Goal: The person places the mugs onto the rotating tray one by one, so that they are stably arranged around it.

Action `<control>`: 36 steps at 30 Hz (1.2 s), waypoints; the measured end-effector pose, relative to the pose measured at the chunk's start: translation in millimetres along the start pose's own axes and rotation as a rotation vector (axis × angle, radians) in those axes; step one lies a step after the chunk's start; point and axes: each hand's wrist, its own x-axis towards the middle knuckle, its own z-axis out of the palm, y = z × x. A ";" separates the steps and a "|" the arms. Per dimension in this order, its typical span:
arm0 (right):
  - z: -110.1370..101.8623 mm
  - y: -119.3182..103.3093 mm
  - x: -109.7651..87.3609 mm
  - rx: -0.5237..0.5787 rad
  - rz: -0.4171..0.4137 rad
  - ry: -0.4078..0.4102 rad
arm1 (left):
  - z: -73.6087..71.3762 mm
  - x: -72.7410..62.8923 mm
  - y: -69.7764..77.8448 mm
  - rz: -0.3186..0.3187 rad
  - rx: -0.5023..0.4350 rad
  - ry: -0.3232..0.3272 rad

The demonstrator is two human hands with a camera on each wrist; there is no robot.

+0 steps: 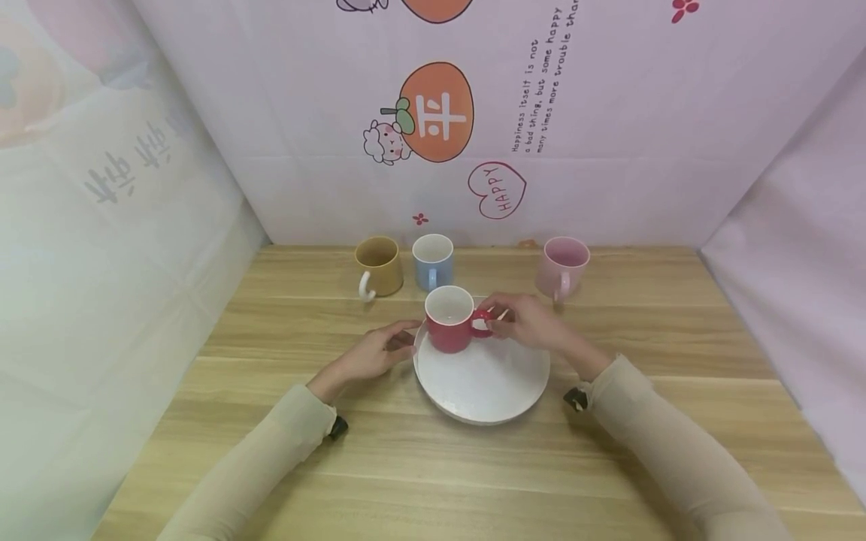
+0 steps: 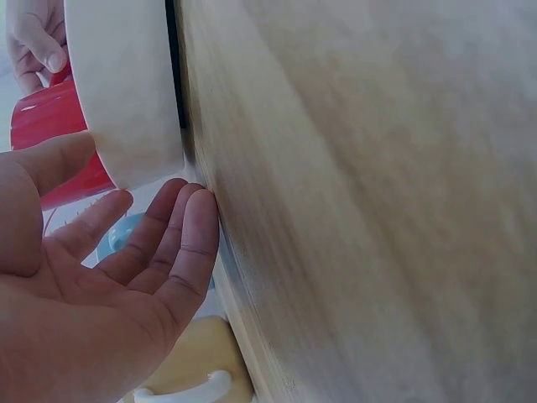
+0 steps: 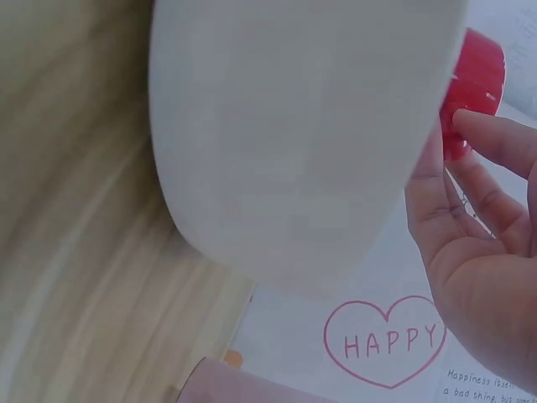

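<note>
Right fingers (image 1: 502, 300) pinching red mug (image 1: 449, 335), left fingers (image 2: 197, 227) perhaps touching disc (image 1: 483, 383)

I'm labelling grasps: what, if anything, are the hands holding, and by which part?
The right hand holds the red mug by its handle. The left hand holds nothing, its fingers beside the round white stand.

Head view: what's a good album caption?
Right hand holding a red, white-lined mug over a round white stand.
</note>
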 end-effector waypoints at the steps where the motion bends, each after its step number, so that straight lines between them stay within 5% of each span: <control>1: -1.2 0.7 1.4 -0.012 0.002 0.002 | 0.1 0.2 0.0 0.001 -0.001 0.000; 36: -12.3 8.6 24.6 0.024 0.018 0.017 | -0.8 -1.2 1.1 0.020 0.015 -0.001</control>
